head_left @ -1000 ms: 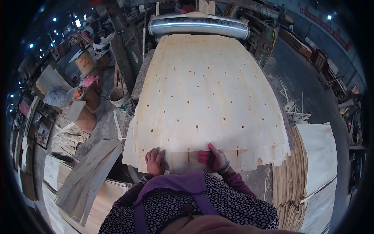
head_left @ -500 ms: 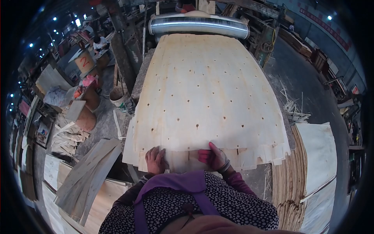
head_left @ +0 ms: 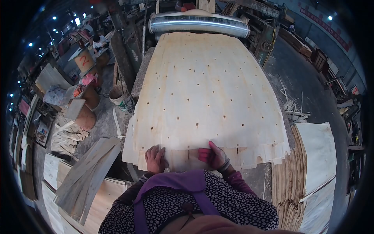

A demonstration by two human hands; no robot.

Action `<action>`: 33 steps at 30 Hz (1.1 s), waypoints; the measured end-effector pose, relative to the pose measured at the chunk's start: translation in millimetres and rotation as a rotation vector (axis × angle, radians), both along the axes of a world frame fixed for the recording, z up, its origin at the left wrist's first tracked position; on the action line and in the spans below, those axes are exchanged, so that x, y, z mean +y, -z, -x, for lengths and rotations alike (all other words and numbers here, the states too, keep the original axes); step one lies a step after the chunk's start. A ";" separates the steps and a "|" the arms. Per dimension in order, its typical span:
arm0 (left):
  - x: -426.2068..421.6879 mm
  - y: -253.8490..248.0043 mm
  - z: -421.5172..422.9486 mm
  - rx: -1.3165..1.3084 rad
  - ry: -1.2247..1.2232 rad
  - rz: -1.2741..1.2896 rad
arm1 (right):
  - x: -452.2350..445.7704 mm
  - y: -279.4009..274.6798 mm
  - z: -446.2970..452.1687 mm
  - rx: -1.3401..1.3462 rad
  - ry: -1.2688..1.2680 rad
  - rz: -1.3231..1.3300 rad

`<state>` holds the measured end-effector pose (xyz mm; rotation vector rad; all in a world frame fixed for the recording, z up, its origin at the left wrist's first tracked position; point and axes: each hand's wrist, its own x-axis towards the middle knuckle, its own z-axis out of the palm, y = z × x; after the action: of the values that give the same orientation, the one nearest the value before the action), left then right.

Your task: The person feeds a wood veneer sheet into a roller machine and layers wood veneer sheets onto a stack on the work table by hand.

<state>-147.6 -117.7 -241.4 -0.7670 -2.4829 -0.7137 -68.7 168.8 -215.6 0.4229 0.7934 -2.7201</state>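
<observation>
Veneer sheet: thin, pale wood veneer (head_left: 210,89), faintly streaked with tan and dotted with small dark knots; it covers most of the table, widening from the far edge toward the near one.
Under-sheets: more pale veneer (head_left: 249,157) showing past the top sheet's near edge, ragged and stepped toward the near right corner.
Left hand: bare hand (head_left: 156,159), fingers bent at the top sheet's near edge; whether they pinch it, I cannot tell.
Right hand: pink-covered fingers, the hand (head_left: 213,156) half curled, index fingertip on the near edge; its grip is unclear. The two hands are apart.
Roller: smooth, shiny metal cylinder (head_left: 199,25) across the far edge.
Table: rough, grey left edge (head_left: 138,82).
Bucket: scuffed, round, open-topped (head_left: 117,96), beside the left edge.
Stack: layered, wavy-edged veneer (head_left: 288,179) off the near right corner.
Strips: long, flat wood pieces (head_left: 87,175) fanned beyond the near left corner.
</observation>
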 end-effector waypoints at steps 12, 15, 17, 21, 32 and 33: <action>0.6 -0.8 0.1 0.011 0.005 0.004 | 0.9 -1.7 0.1 -0.007 -0.013 0.011; 0.2 -0.3 0.4 0.007 0.005 0.002 | 0.9 -4.2 0.2 -0.011 -0.023 0.002; 0.0 0.6 0.9 0.007 0.008 -0.003 | 0.8 -4.4 0.3 -0.010 -0.026 -0.003; 0.5 -0.3 0.4 -0.002 -0.001 0.006 | 1.0 -3.2 1.0 0.005 -0.021 -0.015; 1.5 -5.8 -0.6 -0.013 -0.006 0.008 | 0.6 0.4 1.8 0.009 -0.006 -0.032; 1.6 -5.4 -0.5 -0.014 -0.006 0.005 | 0.8 0.8 2.2 0.003 -0.008 -0.028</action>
<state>-147.1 -116.1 -236.0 -0.7587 -2.4996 -0.7140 -70.9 169.6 -216.4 0.4212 0.8336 -2.7056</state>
